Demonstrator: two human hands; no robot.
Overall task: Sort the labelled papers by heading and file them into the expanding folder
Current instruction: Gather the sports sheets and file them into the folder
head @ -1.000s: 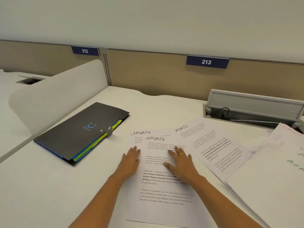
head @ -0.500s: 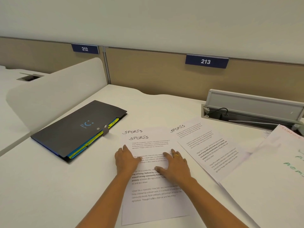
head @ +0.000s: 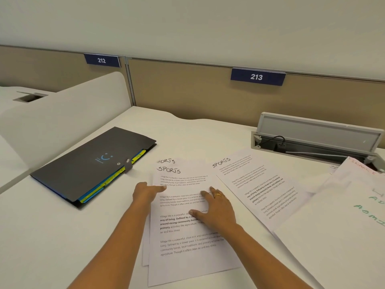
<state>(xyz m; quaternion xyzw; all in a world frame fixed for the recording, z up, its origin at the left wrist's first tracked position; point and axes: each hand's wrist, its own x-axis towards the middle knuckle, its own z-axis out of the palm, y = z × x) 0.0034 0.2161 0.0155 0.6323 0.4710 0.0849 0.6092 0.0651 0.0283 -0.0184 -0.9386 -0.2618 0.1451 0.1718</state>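
Matt dark plastic folder (head: 91, 163), paper sheets (head: 187, 226)

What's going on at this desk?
A person seems to be squaring up two overlapped sheets headed SPORTS on the desk. The left hand touches their left edge and the right hand lies flat on the top sheet. A third SPORTS sheet lies to the right, beside a pile with FINANCE and green lettering. The expanding folder lies at the left, flap down.

A closed dark expanding folder (head: 83, 170) lies flat near the desk's (head: 52, 236) left edge, two overlapped SPORTS sheets (head: 187, 247) at its front edge, a third sheet (head: 256, 184) angled beside them.
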